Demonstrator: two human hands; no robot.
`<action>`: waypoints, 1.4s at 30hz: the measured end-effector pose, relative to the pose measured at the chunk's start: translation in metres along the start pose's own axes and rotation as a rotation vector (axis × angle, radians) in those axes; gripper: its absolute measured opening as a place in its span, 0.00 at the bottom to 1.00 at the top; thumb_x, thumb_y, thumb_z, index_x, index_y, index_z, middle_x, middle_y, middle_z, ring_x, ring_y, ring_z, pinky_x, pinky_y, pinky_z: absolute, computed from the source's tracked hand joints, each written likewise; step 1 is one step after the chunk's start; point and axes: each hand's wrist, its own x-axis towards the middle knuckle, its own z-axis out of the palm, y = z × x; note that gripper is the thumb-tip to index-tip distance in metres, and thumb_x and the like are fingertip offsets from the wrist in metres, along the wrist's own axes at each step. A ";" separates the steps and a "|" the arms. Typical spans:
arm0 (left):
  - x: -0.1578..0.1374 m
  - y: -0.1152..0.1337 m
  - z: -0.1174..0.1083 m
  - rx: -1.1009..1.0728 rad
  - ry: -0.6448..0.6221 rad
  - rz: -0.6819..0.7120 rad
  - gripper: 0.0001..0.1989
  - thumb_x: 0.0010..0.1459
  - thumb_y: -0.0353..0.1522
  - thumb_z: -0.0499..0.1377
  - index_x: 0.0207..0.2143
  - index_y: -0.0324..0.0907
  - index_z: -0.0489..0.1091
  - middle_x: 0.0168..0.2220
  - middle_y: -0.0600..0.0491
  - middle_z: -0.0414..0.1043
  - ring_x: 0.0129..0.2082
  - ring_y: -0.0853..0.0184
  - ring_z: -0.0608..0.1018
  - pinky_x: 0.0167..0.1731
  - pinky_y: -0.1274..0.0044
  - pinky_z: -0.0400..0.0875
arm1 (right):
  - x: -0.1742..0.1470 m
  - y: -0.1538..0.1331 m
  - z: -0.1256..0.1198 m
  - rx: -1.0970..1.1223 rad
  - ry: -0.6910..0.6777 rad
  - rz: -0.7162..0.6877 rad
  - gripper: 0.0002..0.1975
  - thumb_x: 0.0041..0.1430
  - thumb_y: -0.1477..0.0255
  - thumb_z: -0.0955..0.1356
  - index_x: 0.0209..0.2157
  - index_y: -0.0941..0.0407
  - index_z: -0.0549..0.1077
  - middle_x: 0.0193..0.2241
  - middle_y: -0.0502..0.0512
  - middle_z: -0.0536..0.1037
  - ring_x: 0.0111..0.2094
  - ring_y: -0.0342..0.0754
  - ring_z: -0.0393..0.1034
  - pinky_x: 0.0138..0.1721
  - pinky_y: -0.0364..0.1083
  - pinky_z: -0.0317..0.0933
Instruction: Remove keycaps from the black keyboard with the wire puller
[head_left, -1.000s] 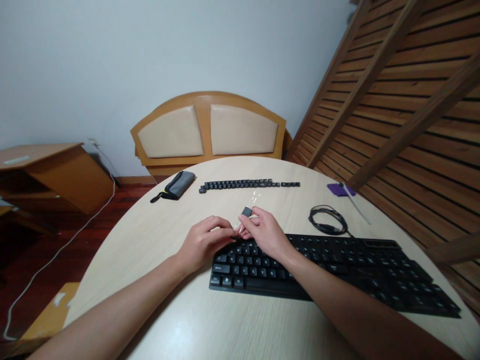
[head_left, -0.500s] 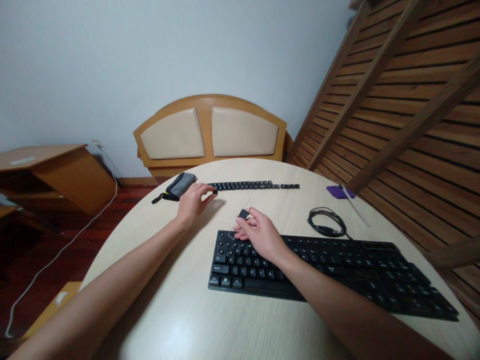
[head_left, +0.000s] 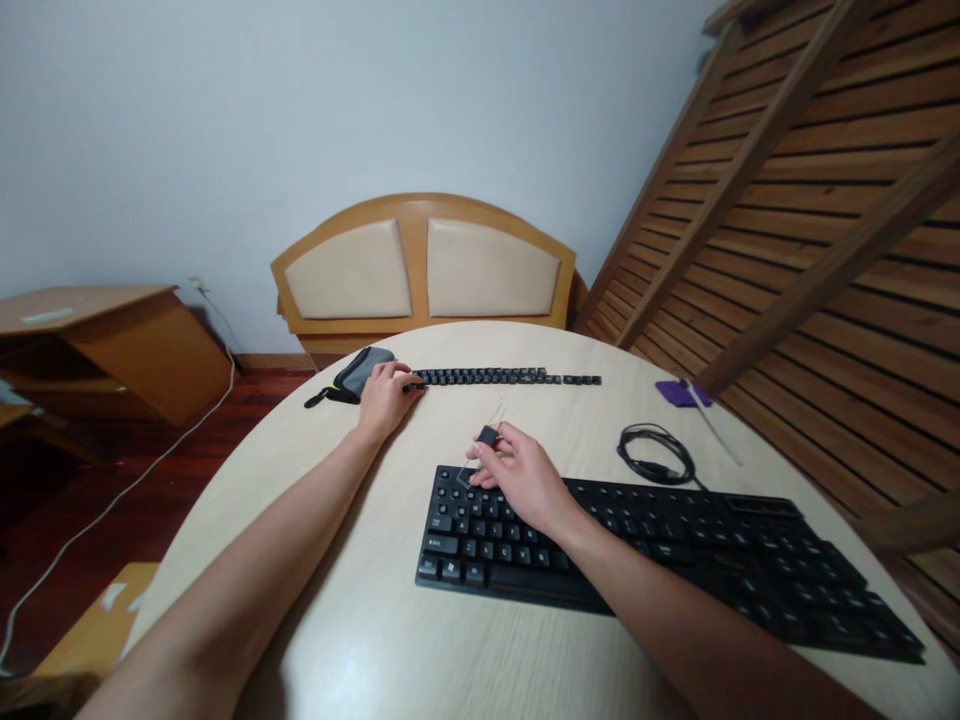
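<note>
My right hand grips a keycap puller with a black middle and thin wire loops at both ends. It hovers over the upper left part of a black keyboard, where some keys in the top rows look bare. Farther off, my left hand pinches a small black keycap at the table surface. This lies at the left end of rows of loose black keycaps. My fingers partly cover that keycap.
Just behind my left hand lies a grey and black pouch. A coiled black cable sits above the keyboard. A purple cloth and a thin whitish stick are at the right of the round table.
My left hand has shifted slightly left and brought its keycap down to the end of the keycap rows. My right hand has stayed almost still with the puller.
</note>
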 end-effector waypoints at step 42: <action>-0.020 0.077 -0.070 -0.692 -1.013 0.274 0.13 0.54 0.37 0.61 0.39 0.38 0.72 0.30 0.55 0.70 0.28 0.70 0.69 0.30 0.78 0.62 | 0.000 -0.013 -0.010 -0.148 -0.120 -0.075 0.08 0.63 0.65 0.64 0.35 0.56 0.66 0.34 0.55 0.77 0.27 0.43 0.74 0.28 0.42 0.67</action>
